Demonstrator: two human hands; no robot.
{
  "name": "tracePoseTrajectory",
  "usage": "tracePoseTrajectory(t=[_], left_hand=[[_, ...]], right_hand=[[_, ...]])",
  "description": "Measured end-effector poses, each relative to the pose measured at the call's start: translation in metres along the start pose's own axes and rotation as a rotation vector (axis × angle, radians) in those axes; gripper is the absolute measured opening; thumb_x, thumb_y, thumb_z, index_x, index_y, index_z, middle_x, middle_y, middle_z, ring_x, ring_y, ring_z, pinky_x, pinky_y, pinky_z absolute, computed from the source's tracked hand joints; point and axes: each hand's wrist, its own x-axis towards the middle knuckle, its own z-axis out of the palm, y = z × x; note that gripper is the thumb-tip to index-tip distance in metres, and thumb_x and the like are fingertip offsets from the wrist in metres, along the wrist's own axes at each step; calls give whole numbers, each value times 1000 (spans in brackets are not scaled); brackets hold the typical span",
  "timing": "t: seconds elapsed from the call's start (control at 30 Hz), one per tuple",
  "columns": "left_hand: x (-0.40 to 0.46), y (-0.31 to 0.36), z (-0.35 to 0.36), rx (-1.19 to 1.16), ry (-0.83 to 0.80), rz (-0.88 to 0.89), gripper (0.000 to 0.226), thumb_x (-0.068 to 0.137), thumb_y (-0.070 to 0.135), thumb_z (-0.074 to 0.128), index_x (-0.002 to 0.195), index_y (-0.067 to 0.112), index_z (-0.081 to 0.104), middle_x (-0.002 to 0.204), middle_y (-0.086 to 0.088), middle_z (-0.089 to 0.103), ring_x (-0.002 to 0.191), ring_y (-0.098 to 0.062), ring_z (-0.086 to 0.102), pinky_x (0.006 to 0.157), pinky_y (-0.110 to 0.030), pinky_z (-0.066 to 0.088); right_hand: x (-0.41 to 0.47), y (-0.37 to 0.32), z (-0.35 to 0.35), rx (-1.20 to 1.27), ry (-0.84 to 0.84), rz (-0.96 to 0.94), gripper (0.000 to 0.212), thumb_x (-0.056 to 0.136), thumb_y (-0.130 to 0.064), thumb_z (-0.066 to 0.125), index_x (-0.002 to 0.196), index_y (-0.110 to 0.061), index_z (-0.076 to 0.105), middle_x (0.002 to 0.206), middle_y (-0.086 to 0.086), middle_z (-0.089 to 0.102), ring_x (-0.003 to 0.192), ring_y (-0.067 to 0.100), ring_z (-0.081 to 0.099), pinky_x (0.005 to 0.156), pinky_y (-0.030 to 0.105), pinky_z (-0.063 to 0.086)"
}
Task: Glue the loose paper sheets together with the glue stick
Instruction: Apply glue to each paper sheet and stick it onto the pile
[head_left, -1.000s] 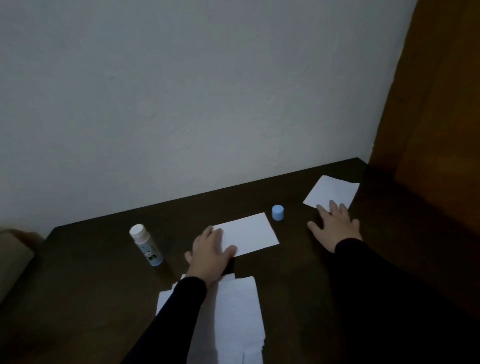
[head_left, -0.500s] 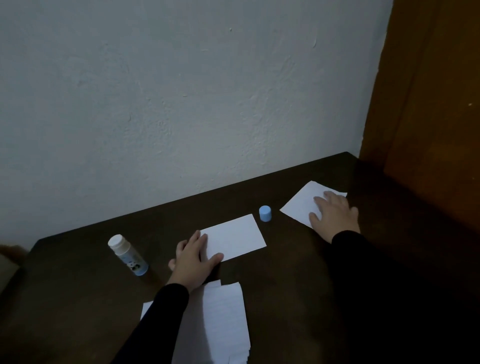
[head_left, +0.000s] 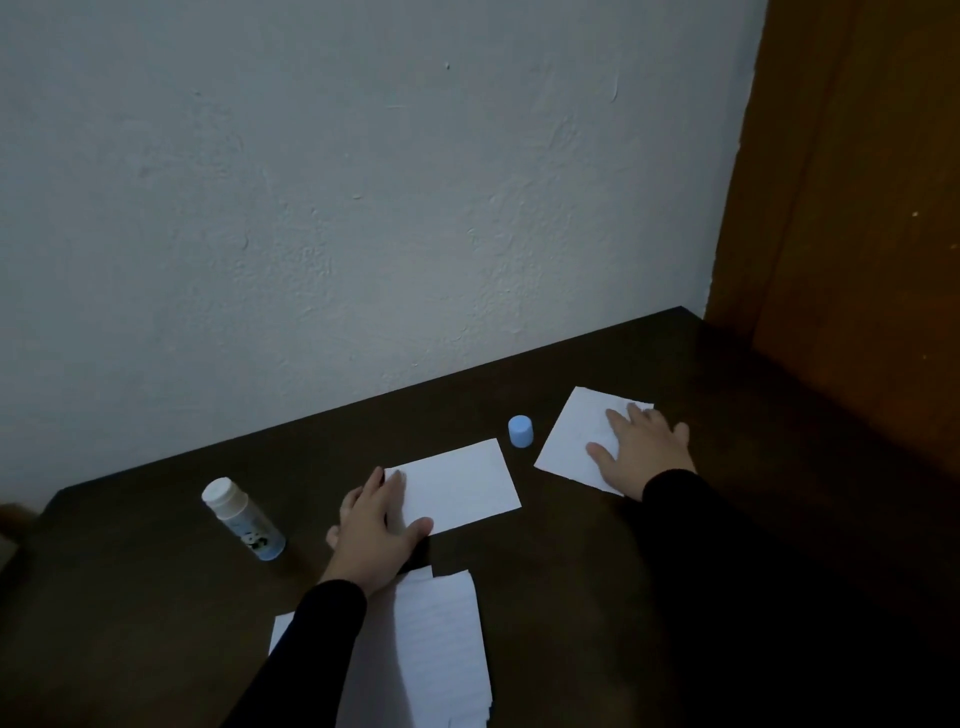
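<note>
A white paper sheet (head_left: 460, 486) lies flat in the middle of the dark table (head_left: 597, 571). My left hand (head_left: 376, 535) rests flat on its left edge with straight fingers. A second white sheet (head_left: 574, 439) lies to the right, and my right hand (head_left: 641, 449) presses flat on it. The uncapped glue stick (head_left: 241, 518) stands at the left, white top up. Its blue cap (head_left: 520, 431) sits between the two sheets. A stack of lined paper (head_left: 426, 654) lies near me, partly under my left sleeve.
A pale wall (head_left: 363, 208) rises along the table's far edge. A brown wooden door or panel (head_left: 857, 208) stands at the right, close to the table's right end.
My right hand slid forward from the bare table onto the right sheet. My left hand has stayed on the middle sheet's left edge. The camera shifted right.
</note>
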Motion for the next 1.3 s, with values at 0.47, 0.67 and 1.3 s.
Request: tracePoseTrajectory(t=[0.47,0.67,1.3], left_hand=[[-6,1,1,-59,52,1,67,87,49,64,146,36,35,161,9,15,147,-21,8,115,-56,6],[-18,8,-2,-310,159,-3,75,77,65,64,142,40,35,155,6,28,143,-21,23,114,-55,8],[-13,-20,13,-727,25,-157,35,66,66,63,97,51,62,120,10,61,122,-25,48,101,-52,44]], right_hand=[[-27,-24,-6,690,289,141,54,95,-17,57,146,-16,38,150,5,36,139,21,33,112,34,31],[-56,-71,-43,1033,318,-167,49,95,-12,57,142,-15,45,147,0,40,134,13,37,104,19,27],[-58,-104,-18,1223,10,-268,68,88,-22,67,146,-33,33,132,-7,50,94,3,54,84,23,43]])
